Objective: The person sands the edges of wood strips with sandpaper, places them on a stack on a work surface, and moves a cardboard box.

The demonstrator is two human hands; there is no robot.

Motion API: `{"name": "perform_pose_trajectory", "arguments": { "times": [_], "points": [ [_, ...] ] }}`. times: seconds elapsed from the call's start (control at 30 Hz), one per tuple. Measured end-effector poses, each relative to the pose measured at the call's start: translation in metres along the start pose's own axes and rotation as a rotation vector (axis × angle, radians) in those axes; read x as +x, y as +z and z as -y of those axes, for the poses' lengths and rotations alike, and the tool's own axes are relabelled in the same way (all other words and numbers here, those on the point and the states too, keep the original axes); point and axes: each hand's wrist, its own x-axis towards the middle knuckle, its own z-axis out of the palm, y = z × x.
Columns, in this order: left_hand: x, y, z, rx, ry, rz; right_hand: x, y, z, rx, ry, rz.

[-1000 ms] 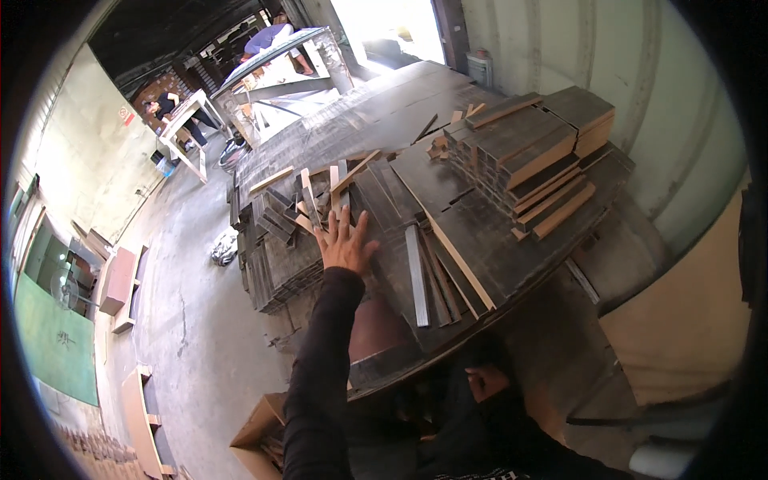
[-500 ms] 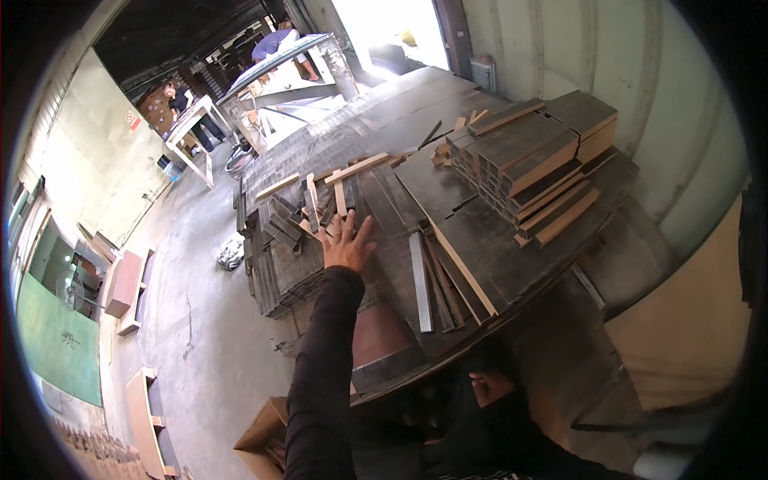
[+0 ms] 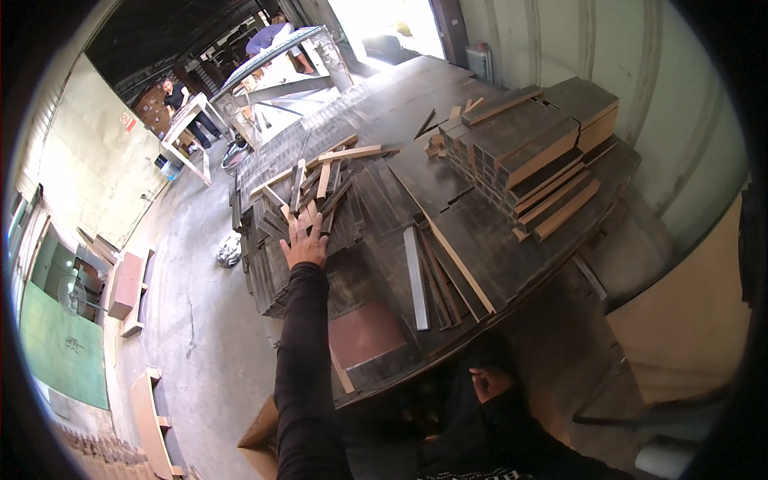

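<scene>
My left hand (image 3: 306, 240) lies with fingers spread on a jumble of loose wood strips (image 3: 324, 178), its fingertips against their near ends. Some strips are pale, others dark-faced, and they cross at odd angles. Beneath and beside the hand are dark, flat strips stacked in layers (image 3: 274, 290) at the table's left edge. My right hand (image 3: 489, 385) is low by my body, off the table's near edge, with its fingers curled in and nothing visible in them. Between the two hands, a light grey strip (image 3: 417, 276) and several thin brown strips lie on the dark tabletop (image 3: 376, 280).
A neat stack of dark-faced boards (image 3: 524, 152) stands at the table's right. One long pale strip (image 3: 448, 248) lies across the middle. A reddish-brown panel (image 3: 366, 334) is at the near edge, above an open cardboard box (image 3: 258, 440). Two people work at far tables.
My left hand has moved left across the loose strips, and several of them have shifted left and turned. More of the reddish-brown panel shows. My right hand stays in place.
</scene>
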Motion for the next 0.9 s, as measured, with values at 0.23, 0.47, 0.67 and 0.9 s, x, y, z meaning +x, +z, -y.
{"name": "perform_pose_trajectory", "arguments": {
  "times": [0.23,0.47,0.67,0.9],
  "points": [
    [-0.012,-0.01,-0.055,-0.167,0.444,-0.26,-0.001,-0.001,-0.022,-0.47,-0.515,-0.004],
    [0.009,-0.001,-0.051,-0.033,0.228,-0.148,-0.001,0.006,0.007,-0.012,0.077,-0.013],
    [-0.02,-0.025,-0.073,-0.406,0.237,-0.331,-0.006,0.006,-0.004,-0.081,-0.015,-0.045],
    [-0.147,-0.063,-0.165,-0.52,0.203,-0.191,0.005,-0.002,0.009,-0.103,0.004,-0.073]
  ]
}}
